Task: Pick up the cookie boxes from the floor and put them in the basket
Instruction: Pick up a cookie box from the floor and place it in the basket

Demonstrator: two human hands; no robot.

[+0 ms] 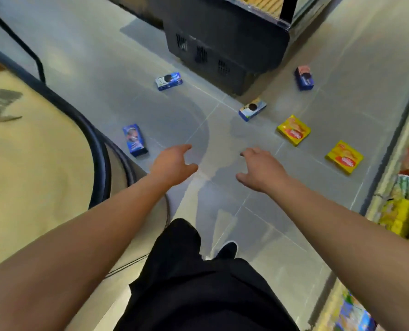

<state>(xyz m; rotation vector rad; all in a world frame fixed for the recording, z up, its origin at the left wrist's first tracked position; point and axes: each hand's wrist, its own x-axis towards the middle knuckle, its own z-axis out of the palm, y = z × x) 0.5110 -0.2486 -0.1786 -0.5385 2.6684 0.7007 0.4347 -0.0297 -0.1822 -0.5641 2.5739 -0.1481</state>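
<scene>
Fingers (245, 152) spreading open on left hand (172, 163) and right hand (262, 169), both hanging empty over grey tiled floor (103, 68); six cardboard cookie boxes (293, 130) lying scattered there.

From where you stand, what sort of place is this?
Most likely a shop aisle: a shelf of packaged snacks runs along the right, a dark display stand sits ahead, and cookie boxes lie scattered on the tiled floor.

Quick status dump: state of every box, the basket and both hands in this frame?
Blue boxes: four, on the floor, apart.
Yellow boxes: two, flat on the floor.
Basket: dark, on the floor; contents not visible.
Left hand: open, empty.
Right hand: open, empty.
</scene>
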